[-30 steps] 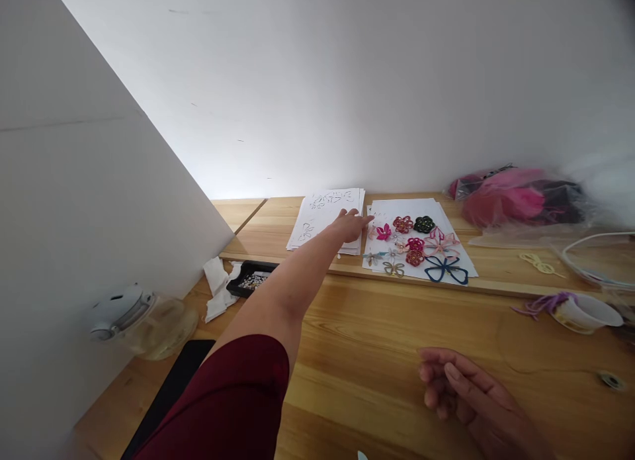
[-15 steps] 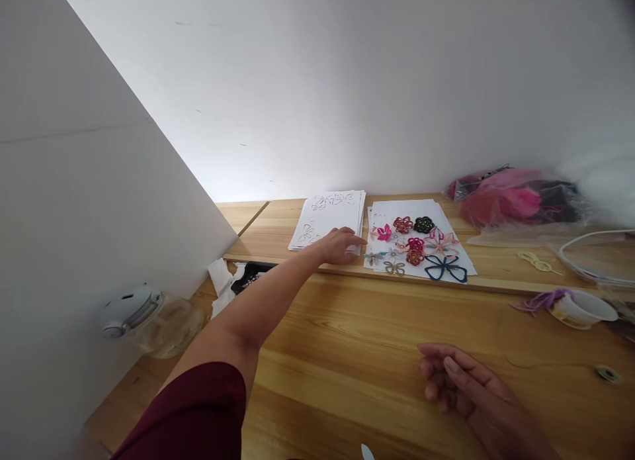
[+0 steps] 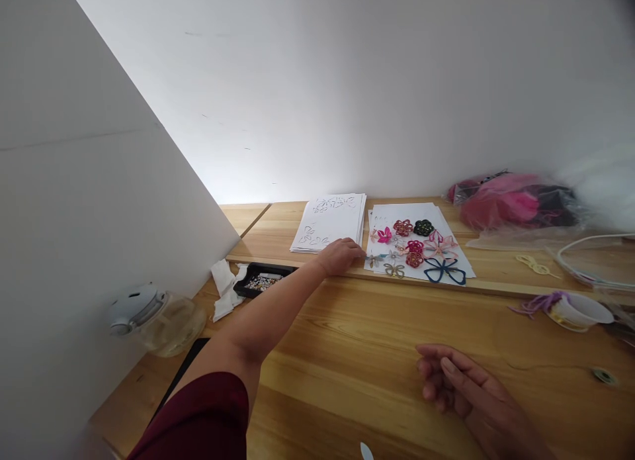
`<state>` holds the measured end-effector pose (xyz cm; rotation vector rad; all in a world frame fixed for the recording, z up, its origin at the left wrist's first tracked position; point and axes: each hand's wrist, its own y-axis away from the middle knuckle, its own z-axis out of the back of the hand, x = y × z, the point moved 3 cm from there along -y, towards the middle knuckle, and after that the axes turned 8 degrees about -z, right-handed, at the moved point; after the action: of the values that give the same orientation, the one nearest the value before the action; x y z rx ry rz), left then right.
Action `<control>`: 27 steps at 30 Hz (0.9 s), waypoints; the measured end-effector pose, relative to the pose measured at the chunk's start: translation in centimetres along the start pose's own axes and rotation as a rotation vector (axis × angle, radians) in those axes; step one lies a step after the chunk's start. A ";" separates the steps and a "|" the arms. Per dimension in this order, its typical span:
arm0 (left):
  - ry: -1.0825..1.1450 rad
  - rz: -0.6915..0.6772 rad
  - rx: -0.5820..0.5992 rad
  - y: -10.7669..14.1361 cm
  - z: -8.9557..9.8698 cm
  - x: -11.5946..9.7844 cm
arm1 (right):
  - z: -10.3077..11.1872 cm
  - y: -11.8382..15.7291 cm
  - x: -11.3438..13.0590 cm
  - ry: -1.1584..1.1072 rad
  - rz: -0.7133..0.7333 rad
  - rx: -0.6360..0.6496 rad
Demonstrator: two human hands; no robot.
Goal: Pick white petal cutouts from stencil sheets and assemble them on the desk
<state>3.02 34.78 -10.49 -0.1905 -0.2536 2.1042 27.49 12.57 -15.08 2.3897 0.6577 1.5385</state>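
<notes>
My left hand (image 3: 341,256) reaches across to the raised wooden ledge, between two lots of white paper. Its fingers are bent and drawn together, with the tips by the left edge of the flower sheet (image 3: 456,265); what they hold, if anything, is hidden. Closest to them lies a small greyish flower (image 3: 373,260) with a teal part beside it. Several pink, red, dark green and blue openwork flowers, such as a large blue one (image 3: 445,272), cover that sheet. Over the tabletop, my right hand (image 3: 464,387) hovers open, fingers loosely curved and nothing in them.
Paper with petal outlines (image 3: 335,215) lies left on the ledge. A black bead tray (image 3: 243,289) and clear jar (image 3: 171,324) stand farther left. At right are a plastic bag (image 3: 516,205), yellow cord (image 3: 536,265), white cup (image 3: 588,312) and small spool (image 3: 604,376).
My left fingers have bent downward from a more stretched pose near the flower sheet. More of the black bead tray shows as the view shifts slightly. My right hand stays almost still.
</notes>
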 end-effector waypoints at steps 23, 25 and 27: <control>1.210 0.477 -0.346 9.9 3.2 -25.6 | 0.0 -0.7 -0.2 0.197 0.140 0.195; 1.242 0.443 -0.302 10.4 4.7 -27.0 | -0.2 -0.5 -0.3 0.238 0.164 0.193; 1.258 0.348 -0.307 10.5 7.1 -28.3 | -0.4 -0.2 -0.5 0.301 0.188 0.199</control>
<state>7.34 4.49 -5.34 -1.7369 0.2428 1.8543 26.88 12.50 -15.35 2.4423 0.6903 2.0271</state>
